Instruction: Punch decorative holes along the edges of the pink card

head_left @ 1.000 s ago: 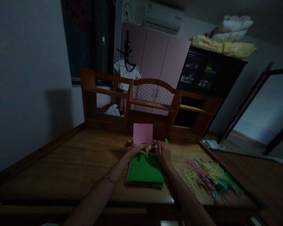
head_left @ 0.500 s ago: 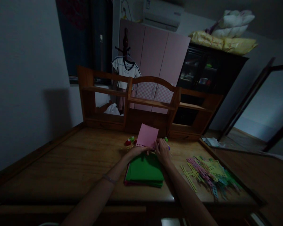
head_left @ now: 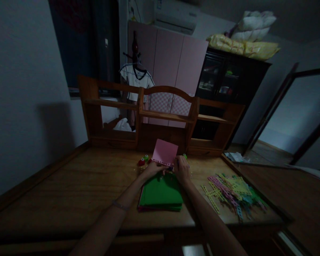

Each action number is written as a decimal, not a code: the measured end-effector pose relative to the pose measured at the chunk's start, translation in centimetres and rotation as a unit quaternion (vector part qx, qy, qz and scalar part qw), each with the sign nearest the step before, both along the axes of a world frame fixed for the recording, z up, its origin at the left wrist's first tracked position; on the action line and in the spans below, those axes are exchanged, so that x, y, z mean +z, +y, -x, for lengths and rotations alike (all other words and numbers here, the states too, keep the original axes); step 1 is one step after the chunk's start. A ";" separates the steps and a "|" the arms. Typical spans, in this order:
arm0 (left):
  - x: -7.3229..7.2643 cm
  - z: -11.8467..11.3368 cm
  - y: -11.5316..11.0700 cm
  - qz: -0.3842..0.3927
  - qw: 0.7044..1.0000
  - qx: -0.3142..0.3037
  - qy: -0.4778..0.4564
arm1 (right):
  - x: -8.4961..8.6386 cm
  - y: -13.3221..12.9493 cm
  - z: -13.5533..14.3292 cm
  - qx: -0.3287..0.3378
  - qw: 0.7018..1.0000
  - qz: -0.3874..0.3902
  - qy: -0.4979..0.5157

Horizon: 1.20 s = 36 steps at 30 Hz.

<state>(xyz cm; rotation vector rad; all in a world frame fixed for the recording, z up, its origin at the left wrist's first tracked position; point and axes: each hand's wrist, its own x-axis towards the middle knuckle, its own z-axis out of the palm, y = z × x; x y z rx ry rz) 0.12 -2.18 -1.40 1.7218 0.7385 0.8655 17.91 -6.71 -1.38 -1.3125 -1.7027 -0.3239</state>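
A pink sheet (head_left: 165, 152) stands tilted up over the back of the desk, with a row of small dark holes along its lower edge. My left hand (head_left: 155, 168) is closed on that lower edge at the left. At the sheet's lower right corner, my right hand (head_left: 182, 169) has its fingers curled; what they hold is too dark and small to make out. Below both hands lies a stack of green sheets (head_left: 162, 192), with reddish edges showing underneath. Small pink scraps (head_left: 164, 172) lie between my hands.
Small red (head_left: 141, 162) and green (head_left: 185, 156) pieces with eye-like spots sit behind my hands. A pile of punched pink, yellow, green and blue strips (head_left: 233, 190) covers the desk's right side. A wooden shelf unit (head_left: 164, 115) closes off the back.
The whole view has shifted slightly, so the scene sits further left. My right hand's fingers have curled more at the sheet's corner. The pink sheet stays in my left hand.
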 end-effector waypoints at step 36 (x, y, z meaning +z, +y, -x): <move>0.3 0.0 0.0 -0.049 0.997 0.063 0.001 | -0.4 0.2 -0.3 0.032 0.996 0.006 0.083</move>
